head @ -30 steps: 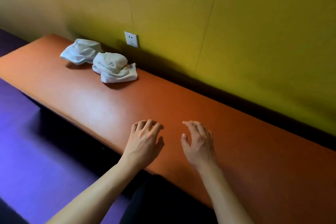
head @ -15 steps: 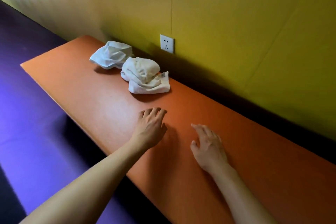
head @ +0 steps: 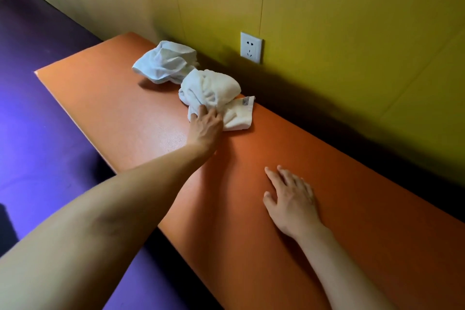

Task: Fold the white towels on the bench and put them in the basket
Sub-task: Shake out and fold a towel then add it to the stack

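Note:
Two crumpled white towels lie on the orange bench [head: 105, 98] near the wall. The nearer towel [head: 214, 88] is bunched, with a corner and a small label spread to the right. The farther towel [head: 163, 61] lies just behind it, toward the bench's left end. My left hand [head: 205, 126] is stretched out with its fingers on the front edge of the nearer towel; I cannot see whether they have closed on the cloth. My right hand [head: 292, 199] rests flat on the bench, fingers apart, holding nothing. No basket is in view.
A yellow-green wall [head: 352, 20] runs along the back of the bench, with a white power socket [head: 250, 47] just above the towels. A dark gap separates bench and wall. Purple floor [head: 37, 146] lies to the left and in front.
My left arm has reached forward from the middle of the bench to the nearer towel. The view has shifted left toward the towels. My right hand stays flat on the bench.

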### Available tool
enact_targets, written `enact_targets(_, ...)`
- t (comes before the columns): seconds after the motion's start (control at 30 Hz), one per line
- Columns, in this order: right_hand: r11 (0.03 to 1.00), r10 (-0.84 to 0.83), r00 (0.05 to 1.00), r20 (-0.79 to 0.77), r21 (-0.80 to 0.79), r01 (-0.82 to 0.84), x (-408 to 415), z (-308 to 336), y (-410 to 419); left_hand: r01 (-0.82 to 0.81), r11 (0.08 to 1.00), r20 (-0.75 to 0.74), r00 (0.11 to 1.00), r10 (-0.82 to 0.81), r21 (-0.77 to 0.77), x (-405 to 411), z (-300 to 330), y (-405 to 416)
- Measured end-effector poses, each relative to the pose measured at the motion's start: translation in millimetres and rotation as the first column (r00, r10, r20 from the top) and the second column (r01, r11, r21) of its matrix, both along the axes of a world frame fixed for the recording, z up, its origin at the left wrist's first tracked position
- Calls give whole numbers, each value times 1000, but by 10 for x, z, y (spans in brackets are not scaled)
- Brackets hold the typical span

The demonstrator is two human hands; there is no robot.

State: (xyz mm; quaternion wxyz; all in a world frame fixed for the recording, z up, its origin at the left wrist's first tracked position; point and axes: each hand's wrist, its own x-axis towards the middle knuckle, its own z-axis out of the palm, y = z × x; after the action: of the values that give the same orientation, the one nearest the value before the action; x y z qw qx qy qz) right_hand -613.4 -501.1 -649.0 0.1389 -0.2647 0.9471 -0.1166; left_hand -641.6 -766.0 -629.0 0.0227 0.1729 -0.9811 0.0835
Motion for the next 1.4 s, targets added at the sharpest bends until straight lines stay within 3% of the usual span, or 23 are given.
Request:
enact_targets(0.3,995,0,995,97,-96,9,165,103,137,128,984,-270,959,-90,126,929,-254,604)
enact_targets(0.5,944,-136,979,154,-279,175,590,278,542,183,950,-270,956,-113,252,1603,-381,1248)
enact_targets(0.63,935,-199,970,140,-269,231,865,335,854,291,902,-244,945,-218,319,1830,-343,1721)
enact_targets(0.77,960,-193,977,92,-189,207,1076,383,1104,402,814,-309,906,-288,419,2005,-190,2124)
enact_targets(1.0,902,-265,954,140,-314,296,1208,544,1547,454,607,-294,890,-349,653,2197,91,2407)
enact_targets(1.1,863,-336,941,43,-385,326,1253,659,1783,430,777,-185,902,-389,460,2179,203,2380)
enact_targets(1.17,846,-350,937,-4,-430,315,1305,741,1929,454,843,-225,888,-401,288,2146,336,2356)
enact_targets(1.27,800,-357,934,-3,-516,305,1406,900,2103,531,825,-336,826,-453,194,2081,610,2397)
enact_targets(1.4,670,-446,894,-45,-680,299,1460,1224,2217,625,690,-465,764,-446,365,2062,1039,2530)
